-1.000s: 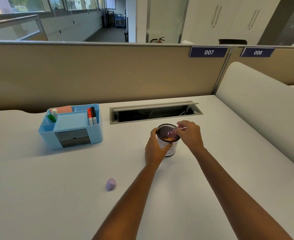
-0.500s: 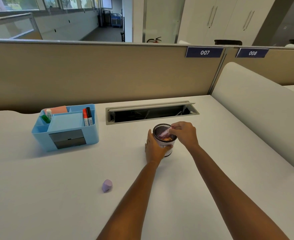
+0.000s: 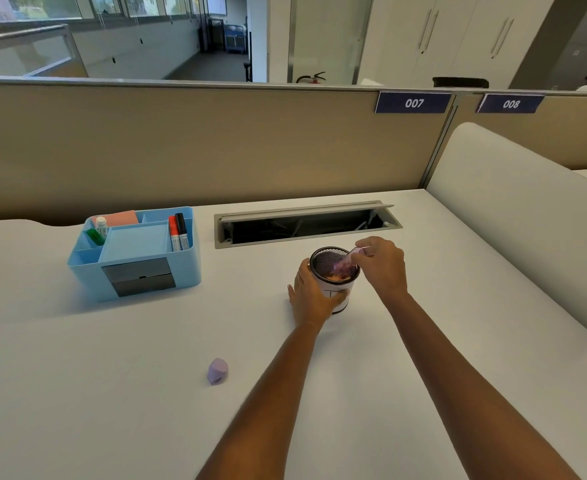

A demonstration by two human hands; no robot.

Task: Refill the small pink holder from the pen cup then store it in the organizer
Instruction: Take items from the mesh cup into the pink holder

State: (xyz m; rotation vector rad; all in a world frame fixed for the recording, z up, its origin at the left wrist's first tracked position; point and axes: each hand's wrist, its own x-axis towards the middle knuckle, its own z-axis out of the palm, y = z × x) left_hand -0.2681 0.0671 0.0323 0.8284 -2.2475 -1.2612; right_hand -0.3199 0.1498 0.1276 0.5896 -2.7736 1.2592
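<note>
A black mesh pen cup (image 3: 326,260) with a white band stands mid-desk. My left hand (image 3: 311,294) wraps around its near left side. My right hand (image 3: 383,263) pinches a small translucent pink holder (image 3: 345,263), tilted with its lower end dipped into the cup's mouth over small orange and pink items. The blue desk organizer (image 3: 132,268) sits at the back left, holding a red and a black marker (image 3: 178,232), a green item, a small bottle and pink notes. A small lilac cap-like piece (image 3: 218,371) lies on the desk in front.
A white desk (image 3: 77,393) runs under everything. An open grey cable tray slot (image 3: 305,225) lies behind the cup. A beige partition (image 3: 198,147) closes the back, and a white rounded divider (image 3: 520,216) bounds the right side.
The pink holder in my right hand has tipped further down into the cup's mouth. My left hand stays on the cup. The camera view shifted slightly.
</note>
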